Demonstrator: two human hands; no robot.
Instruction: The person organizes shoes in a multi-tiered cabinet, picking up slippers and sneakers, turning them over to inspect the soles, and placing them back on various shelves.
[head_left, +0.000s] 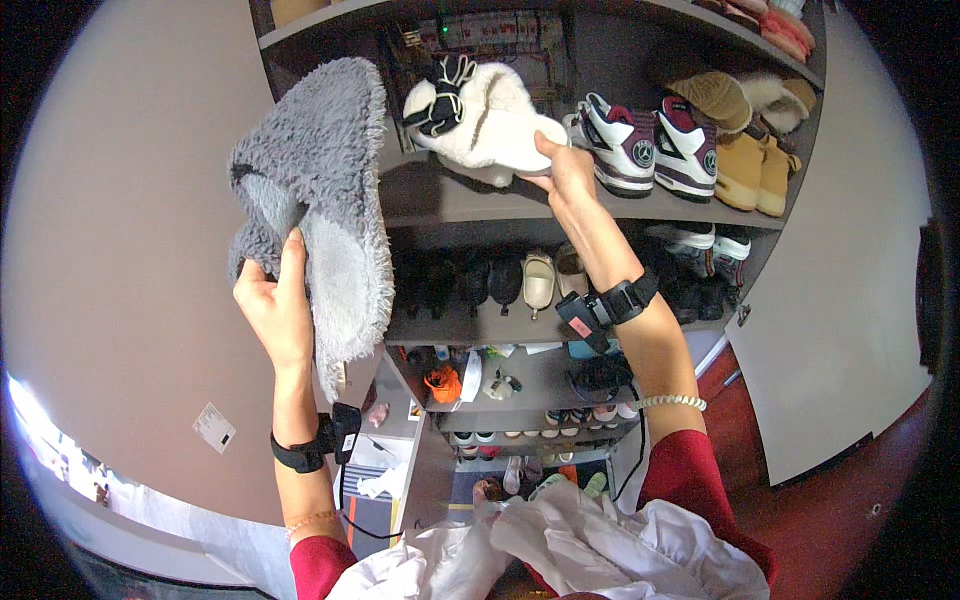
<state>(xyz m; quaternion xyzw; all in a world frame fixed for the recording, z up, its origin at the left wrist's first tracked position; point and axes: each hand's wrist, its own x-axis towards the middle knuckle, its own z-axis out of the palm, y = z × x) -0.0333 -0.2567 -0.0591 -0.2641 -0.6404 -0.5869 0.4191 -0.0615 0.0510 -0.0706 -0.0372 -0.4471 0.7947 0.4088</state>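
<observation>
My left hand (277, 307) is closed on a pair of fluffy grey slippers (330, 150), raised in front of the cabinet at the left. The thumb presses on the slippers' opening; some fingers are hidden behind them. With my right hand (566, 169) I grip a white fleece slipper (502, 120) by one end, at the upper shelf (450, 206). A black bow with pale cords (442, 105) lies at its other end. Whether a second white slipper is beneath cannot be told. White and maroon sneakers (626, 150) stand just right of my right hand.
Tan boots (739, 176) and furry slippers (776, 101) fill the upper shelf's right end. Cream flat shoes (538, 281) and dark shoes stand one shelf down. An orange item (444, 384) lies lower. Open cabinet doors (150, 262) flank the shelves. Cables hang from both wrist straps.
</observation>
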